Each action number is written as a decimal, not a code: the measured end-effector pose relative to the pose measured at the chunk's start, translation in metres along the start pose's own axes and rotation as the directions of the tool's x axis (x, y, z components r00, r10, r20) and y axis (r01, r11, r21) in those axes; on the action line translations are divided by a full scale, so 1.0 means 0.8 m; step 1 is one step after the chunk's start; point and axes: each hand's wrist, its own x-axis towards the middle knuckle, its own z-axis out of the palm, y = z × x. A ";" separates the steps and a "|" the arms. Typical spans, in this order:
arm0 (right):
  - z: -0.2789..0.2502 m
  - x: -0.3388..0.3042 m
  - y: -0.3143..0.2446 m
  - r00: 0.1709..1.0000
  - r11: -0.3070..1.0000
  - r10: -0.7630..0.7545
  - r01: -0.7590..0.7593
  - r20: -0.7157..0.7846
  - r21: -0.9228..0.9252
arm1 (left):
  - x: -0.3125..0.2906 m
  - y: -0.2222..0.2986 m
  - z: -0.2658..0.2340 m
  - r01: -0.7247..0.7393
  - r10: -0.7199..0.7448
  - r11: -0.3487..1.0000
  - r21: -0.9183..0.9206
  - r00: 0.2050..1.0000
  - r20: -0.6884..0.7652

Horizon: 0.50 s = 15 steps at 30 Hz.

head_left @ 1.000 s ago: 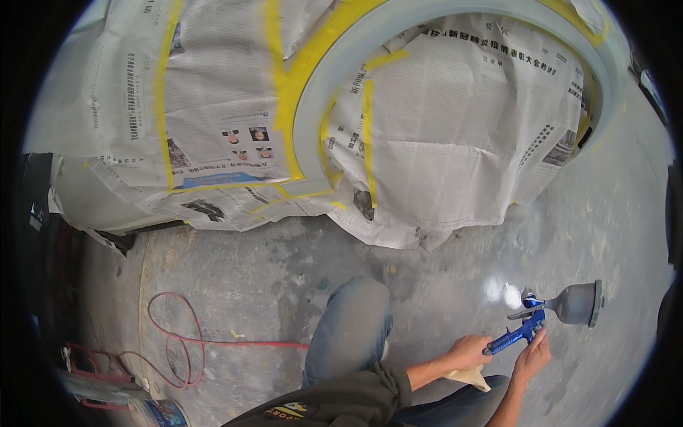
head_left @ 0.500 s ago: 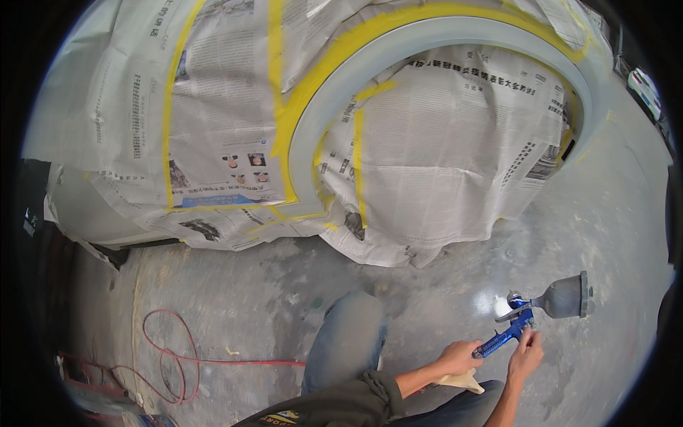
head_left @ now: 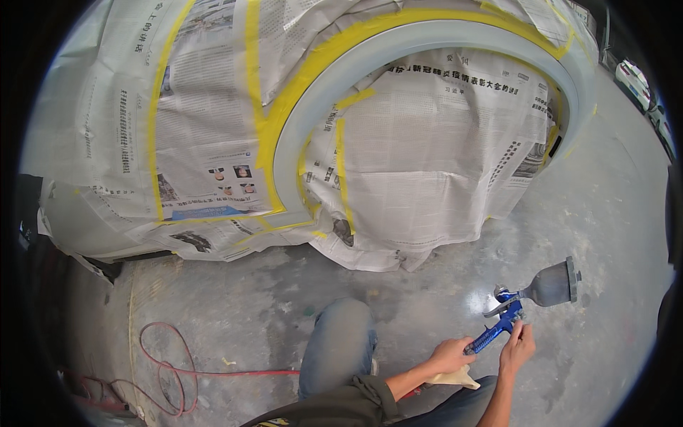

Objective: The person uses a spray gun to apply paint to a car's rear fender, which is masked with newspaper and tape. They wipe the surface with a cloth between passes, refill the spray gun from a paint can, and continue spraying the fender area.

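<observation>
The left grip (head_left: 449, 354) was closed round the handle end of the blue spray gun (head_left: 491, 335), and the right grip (head_left: 521, 347) pinched its rear, to the right of the denim knee (head_left: 339, 349). Steady work there probably called for a firm left hold, a light right touch and no sudden tipping. Farther out, the grey cup (head_left: 551, 286) stuck out sideways to the right; its contents were hidden.

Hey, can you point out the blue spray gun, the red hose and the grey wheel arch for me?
Blue spray gun (head_left: 508, 317): head view, on its body, above the handle.
Red hose (head_left: 242, 373): head view, on its straight stretch.
Grey wheel arch (head_left: 420, 33): head view, near the top of its curve.
</observation>
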 end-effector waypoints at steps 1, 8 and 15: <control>0.000 -0.001 0.011 0.999 0.999 0.029 -0.027 0.042 -0.044 | -0.002 -0.001 -0.002 0.000 0.000 1.000 -0.004 1.000 0.002; 0.032 -0.028 0.072 0.788 0.640 0.332 -0.592 0.519 0.489 | 0.005 -0.015 0.027 0.056 -0.053 0.998 -0.038 0.996 0.073; 0.043 -0.029 0.048 0.656 0.001 0.492 -0.658 0.573 0.753 | 0.024 0.032 -0.012 0.016 -0.067 0.990 0.143 0.931 0.360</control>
